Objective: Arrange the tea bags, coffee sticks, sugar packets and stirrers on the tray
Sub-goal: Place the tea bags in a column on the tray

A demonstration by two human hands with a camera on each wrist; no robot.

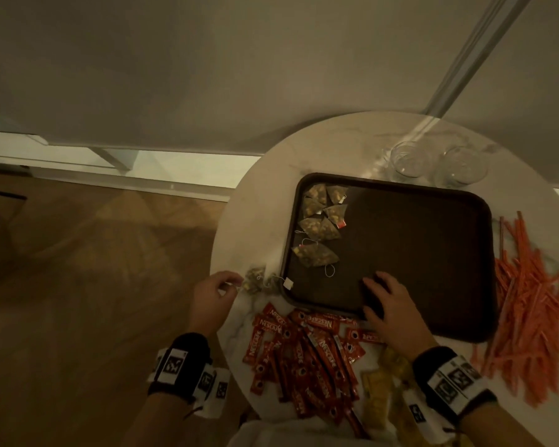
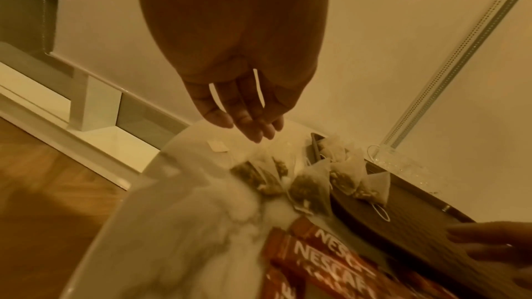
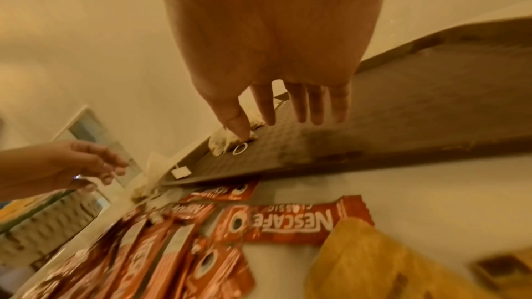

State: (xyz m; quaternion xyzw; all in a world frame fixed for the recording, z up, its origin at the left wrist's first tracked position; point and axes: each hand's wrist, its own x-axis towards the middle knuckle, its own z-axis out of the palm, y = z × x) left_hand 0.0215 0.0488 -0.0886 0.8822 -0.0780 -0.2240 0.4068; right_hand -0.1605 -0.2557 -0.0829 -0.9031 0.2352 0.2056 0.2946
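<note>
Left hand (image 1: 212, 290): at the table's (image 1: 255, 221) left edge, fingers loosely extended over the loose tea bags (image 1: 259, 283); the head view hints at a pinch on a string, the wrist view shows nothing held, so grip cannot be told.
Right hand (image 1: 389, 304): fingers straight, flat on the tray (image 1: 426, 250) floor at its near edge, holding nothing, steadying.
Loose tea bags: off the tray, just beside its near left corner; one tag (image 1: 288, 283) lapped over the rim.
Placed tea bags (image 1: 320, 224): clustered along the tray's left side.
Handling: best lifted by the mesh body, not the string; set down next in the column, strings tucked.
Coffee sticks (image 1: 304, 356), sugar packets (image 1: 381, 379): near edge, untouched.
Stirrers (image 1: 526, 301): right edge, untouched.
</note>
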